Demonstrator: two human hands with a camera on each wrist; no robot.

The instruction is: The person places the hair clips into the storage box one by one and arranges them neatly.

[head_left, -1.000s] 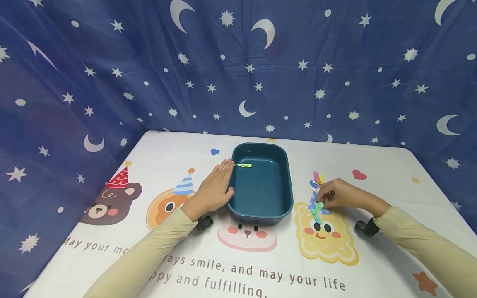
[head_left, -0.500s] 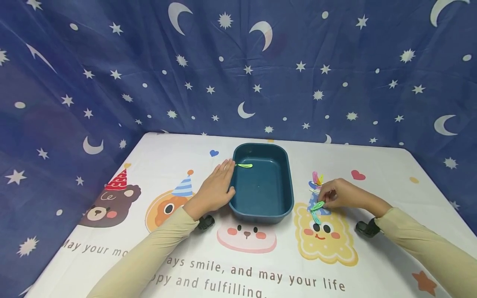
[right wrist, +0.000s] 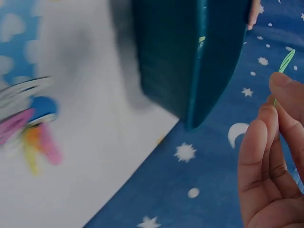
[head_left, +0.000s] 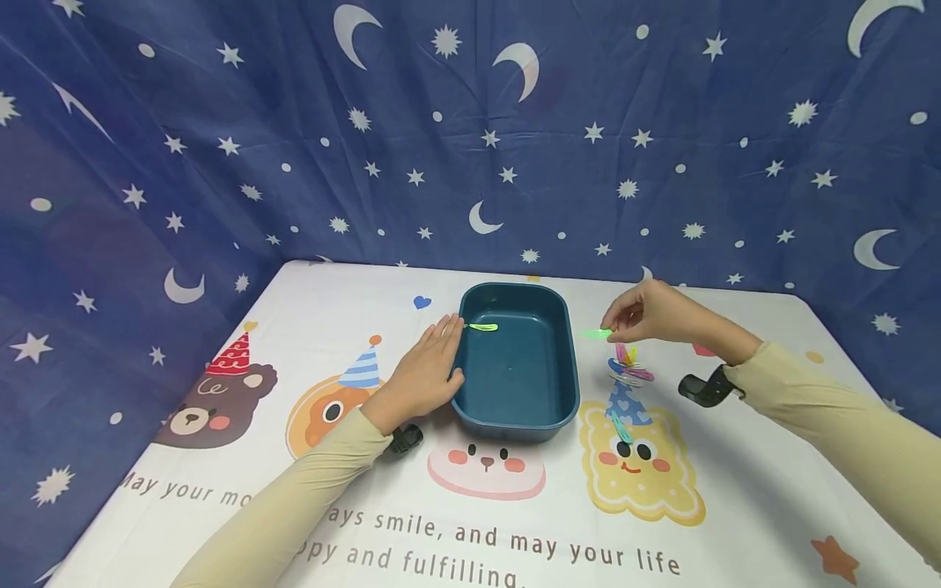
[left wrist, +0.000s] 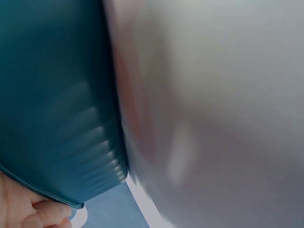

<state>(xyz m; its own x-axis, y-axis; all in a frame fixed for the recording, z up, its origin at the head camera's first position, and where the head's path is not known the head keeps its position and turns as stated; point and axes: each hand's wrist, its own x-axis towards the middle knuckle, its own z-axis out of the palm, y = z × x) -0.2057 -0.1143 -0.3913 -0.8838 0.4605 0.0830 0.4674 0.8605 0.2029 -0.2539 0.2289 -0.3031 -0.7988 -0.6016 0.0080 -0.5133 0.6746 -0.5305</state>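
In the head view, my right hand (head_left: 654, 314) pinches a green snap hair clip (head_left: 596, 334) between thumb and fingers, raised just right of a dark teal plastic basin (head_left: 515, 431). The same clip (right wrist: 287, 61) points up from the fingertips in the right wrist view. My left hand (head_left: 421, 377) rests along the basin's left rim with fingers extended. Against the basin's inner left side is a yellow-green hair clip (head_left: 483, 327). Below the right hand, several pink, white and yellow hair clips (head_left: 638, 373) lie in a loose group. A turquoise hair clip (head_left: 621, 427) lies nearer to me.
A white cloth printed with cartoon faces and lettering covers the table (head_left: 603, 559). Behind it hangs a blue curtain (head_left: 412, 196) with moons and stars. Black wrist straps (head_left: 707, 389) sit at both wrists.
My right hand has lifted the green hair clip off the table and carried it up and away from me, toward the basin's right side. The left hand stays on the rim.
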